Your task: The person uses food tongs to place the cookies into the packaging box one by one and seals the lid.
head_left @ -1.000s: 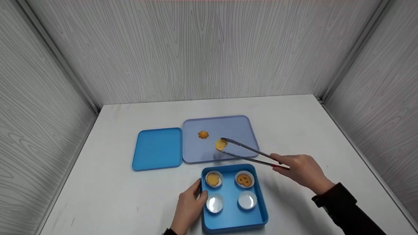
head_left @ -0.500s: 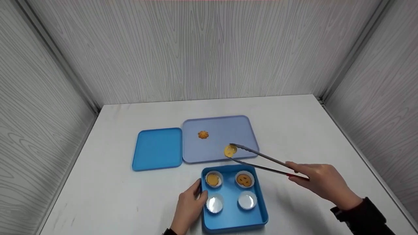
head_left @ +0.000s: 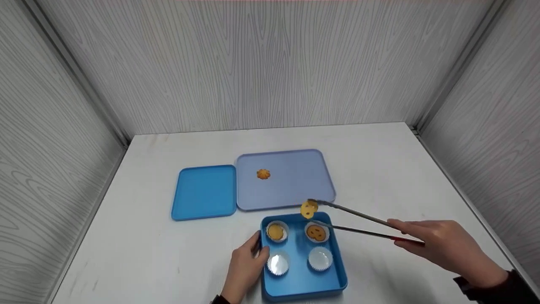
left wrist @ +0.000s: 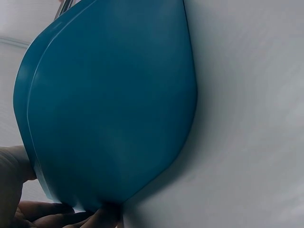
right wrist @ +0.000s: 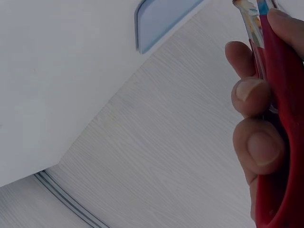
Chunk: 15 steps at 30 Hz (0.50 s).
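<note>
My right hand (head_left: 447, 245) grips red-handled metal tongs (head_left: 363, 231), whose tips hold a yellow cookie (head_left: 309, 209) with holes above the far edge of a blue box (head_left: 297, 287). The red handle (right wrist: 280, 76) fills the right side of the right wrist view. My left hand (head_left: 246, 265) holds the box's left wall, thumb at the rim. Inside the box stand white paper cups: the far left one has a round yellow cookie (head_left: 275, 232), the far right one a brown cookie (head_left: 316, 233). Both the near left cup (head_left: 278, 264) and the near right cup (head_left: 320, 259) are empty.
Behind the box lies a lavender tray (head_left: 291, 166) bearing one flower-shaped cookie (head_left: 263, 174). A flat blue lid or tray (head_left: 204, 192) adjoins it on the left. Wood-grain panels (head_left: 270, 67) enclose the white table (head_left: 147, 253) at the back and sides.
The right hand has carried the tongs and the yellow cookie rightward and nearer, from over the lavender tray to the box's far edge. My left hand and the box have stayed put.
</note>
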Motion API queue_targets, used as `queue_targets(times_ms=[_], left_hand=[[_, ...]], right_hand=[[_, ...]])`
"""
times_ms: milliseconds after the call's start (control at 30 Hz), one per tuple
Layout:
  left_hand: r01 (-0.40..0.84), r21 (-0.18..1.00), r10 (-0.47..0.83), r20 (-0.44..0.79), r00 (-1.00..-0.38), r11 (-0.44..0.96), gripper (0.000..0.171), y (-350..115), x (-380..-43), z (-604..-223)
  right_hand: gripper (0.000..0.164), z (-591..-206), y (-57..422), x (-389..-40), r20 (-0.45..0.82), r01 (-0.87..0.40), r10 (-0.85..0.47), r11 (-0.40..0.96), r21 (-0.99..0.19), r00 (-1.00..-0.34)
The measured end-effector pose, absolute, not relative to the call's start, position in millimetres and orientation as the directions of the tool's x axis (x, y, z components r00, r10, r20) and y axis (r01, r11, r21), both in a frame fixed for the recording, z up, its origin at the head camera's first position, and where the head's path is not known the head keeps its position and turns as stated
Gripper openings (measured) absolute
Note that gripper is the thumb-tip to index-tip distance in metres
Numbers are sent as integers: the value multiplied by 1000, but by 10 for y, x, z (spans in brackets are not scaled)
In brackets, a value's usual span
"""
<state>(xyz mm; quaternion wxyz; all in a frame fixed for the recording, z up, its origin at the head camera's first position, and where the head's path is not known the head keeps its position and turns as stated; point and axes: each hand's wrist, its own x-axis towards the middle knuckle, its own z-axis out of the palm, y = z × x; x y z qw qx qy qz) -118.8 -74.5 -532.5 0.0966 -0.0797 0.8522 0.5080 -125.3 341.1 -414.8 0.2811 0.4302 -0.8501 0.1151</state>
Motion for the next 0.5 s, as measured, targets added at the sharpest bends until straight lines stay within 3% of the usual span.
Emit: queue_targets(times_ms=[367,500], left_hand=[[-244,855,-39,-255,-966,458,62,-745,-1182,-5312],[-245,856,-39,-255,-966,456,62,-743,-1184,-5312]], right_hand=[[44,-3890,3487,-1102,534,-847,-738,526,74,-412],[47,-3845,3486,-1057,495,-846,-759,527,86,-423]])
